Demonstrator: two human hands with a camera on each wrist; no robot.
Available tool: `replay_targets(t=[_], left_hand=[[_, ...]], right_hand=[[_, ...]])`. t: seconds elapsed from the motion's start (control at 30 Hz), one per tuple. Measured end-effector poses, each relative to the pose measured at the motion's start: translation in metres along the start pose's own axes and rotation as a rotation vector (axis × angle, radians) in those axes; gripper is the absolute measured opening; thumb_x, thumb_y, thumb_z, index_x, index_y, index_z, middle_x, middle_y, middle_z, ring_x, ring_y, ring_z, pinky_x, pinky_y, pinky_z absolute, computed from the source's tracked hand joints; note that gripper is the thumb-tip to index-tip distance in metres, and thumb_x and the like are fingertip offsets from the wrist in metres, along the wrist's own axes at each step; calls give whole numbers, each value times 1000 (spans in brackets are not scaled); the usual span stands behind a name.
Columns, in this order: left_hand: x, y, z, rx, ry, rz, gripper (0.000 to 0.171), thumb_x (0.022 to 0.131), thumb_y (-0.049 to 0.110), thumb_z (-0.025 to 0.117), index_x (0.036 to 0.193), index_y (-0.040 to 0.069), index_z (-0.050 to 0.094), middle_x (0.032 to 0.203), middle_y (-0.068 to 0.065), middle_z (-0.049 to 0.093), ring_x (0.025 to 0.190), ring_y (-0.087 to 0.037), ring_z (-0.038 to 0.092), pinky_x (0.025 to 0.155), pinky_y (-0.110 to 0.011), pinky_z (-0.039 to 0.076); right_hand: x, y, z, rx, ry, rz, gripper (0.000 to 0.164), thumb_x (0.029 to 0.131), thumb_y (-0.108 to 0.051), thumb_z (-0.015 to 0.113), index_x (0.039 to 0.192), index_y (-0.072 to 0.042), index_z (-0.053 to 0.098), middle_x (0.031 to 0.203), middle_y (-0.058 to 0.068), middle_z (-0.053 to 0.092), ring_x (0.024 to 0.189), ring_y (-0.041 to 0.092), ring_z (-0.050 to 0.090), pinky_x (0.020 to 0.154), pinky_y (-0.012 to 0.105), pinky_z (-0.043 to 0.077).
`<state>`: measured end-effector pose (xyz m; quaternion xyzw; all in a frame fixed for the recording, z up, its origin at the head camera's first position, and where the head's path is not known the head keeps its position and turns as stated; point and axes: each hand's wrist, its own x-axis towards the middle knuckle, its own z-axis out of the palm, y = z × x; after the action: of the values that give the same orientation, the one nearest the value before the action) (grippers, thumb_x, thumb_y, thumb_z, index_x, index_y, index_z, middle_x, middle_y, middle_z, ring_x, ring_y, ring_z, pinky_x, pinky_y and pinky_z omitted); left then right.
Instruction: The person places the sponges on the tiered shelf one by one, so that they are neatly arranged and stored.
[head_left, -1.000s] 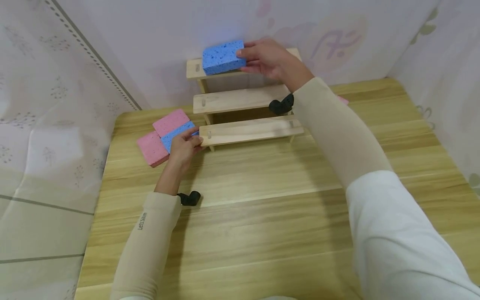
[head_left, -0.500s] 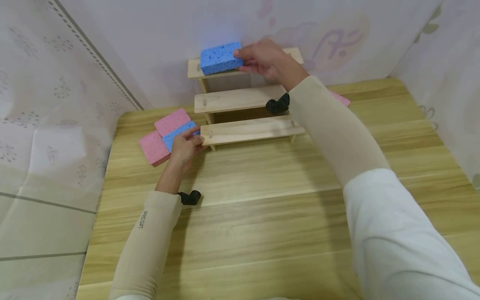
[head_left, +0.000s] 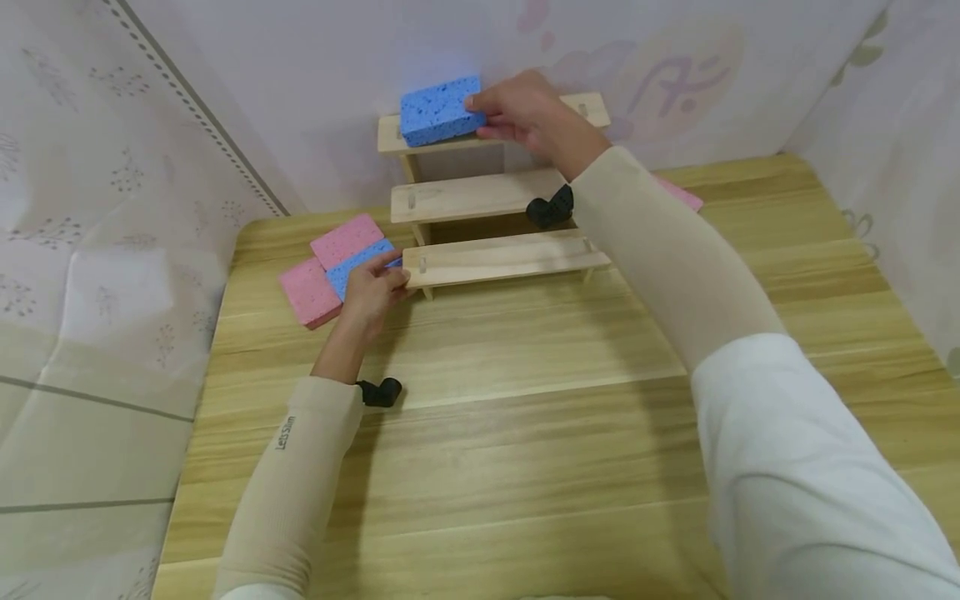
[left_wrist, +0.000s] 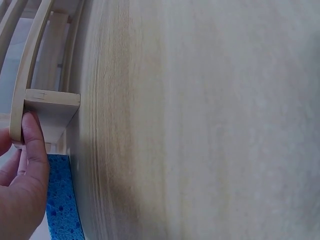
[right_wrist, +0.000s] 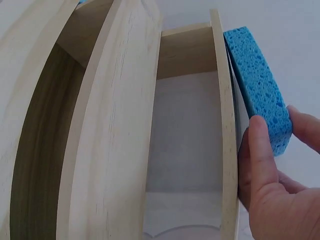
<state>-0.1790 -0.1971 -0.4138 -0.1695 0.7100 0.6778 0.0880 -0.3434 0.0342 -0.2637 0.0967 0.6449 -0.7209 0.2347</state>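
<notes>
A wooden three-step rack (head_left: 480, 196) stands at the back of the table. Over the left part of its top step, my right hand (head_left: 528, 112) pinches a blue sponge (head_left: 441, 112) by its right end. In the right wrist view this sponge (right_wrist: 260, 82) leans at an angle to the top board, its far end close against it, with thumb and fingers on opposite faces. My left hand (head_left: 369, 292) grips the left end of the lowest step; in the left wrist view the fingers (left_wrist: 34, 145) curl around the board's end. Another blue sponge (left_wrist: 62, 200) lies just beyond that hand.
Left of the rack, two pink sponges (head_left: 309, 292) lie around a blue sponge (head_left: 352, 265). A pink sponge (head_left: 678, 193) shows partly behind my right forearm. Patterned sheets stand behind and beside the wooden table (head_left: 480, 467).
The right hand and its blue sponge have shifted slightly left along the top step. My left hand keeps its grip on the lowest step.
</notes>
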Motion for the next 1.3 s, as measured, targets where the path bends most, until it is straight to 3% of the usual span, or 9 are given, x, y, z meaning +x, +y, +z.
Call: replay_targets(t=[0.47,0.8,0.9,1.07,1.3], left_hand=[[4,3,0,3,2,-8,48,100,4,52,147,10,44,120,-13,54,107,-21,58,85,-25,57],[3,1,0,0,-8,-4,49,100,4,52,148,9,42,125,-15,53,110,-23,57,86,-26,57],[2,1,0,-6,-5,-1,49,99,3,52,147,8,42,124,-15,53,109,-22,57,85,-26,57],[2,0,2,-24,-4,6,49,99,2,52,147,7,43,122,-14,54,106,-21,58,85,-26,57],[0,-1,4,-42,-14,10,49,99,2,52,147,7,43,115,-11,56,104,-19,59,83,-25,57]], right_hand=[[-1,-5,-2,-96,97,4,41,89,-12,72,127,-13,58,118,1,55,104,16,61,83,24,57],[-1,-4,-14,-26,46,0,42,92,-8,67,131,-11,53,122,5,53,108,19,58,88,27,56],[-1,-4,-21,-14,47,9,42,92,-10,67,132,-12,53,124,5,54,112,20,58,90,27,56],[-6,-4,-39,24,79,1,30,91,-10,69,119,-11,58,121,6,56,112,20,59,91,28,55],[-15,-1,-70,155,93,-17,27,91,-3,65,116,-4,54,117,11,55,107,24,58,96,31,53]])
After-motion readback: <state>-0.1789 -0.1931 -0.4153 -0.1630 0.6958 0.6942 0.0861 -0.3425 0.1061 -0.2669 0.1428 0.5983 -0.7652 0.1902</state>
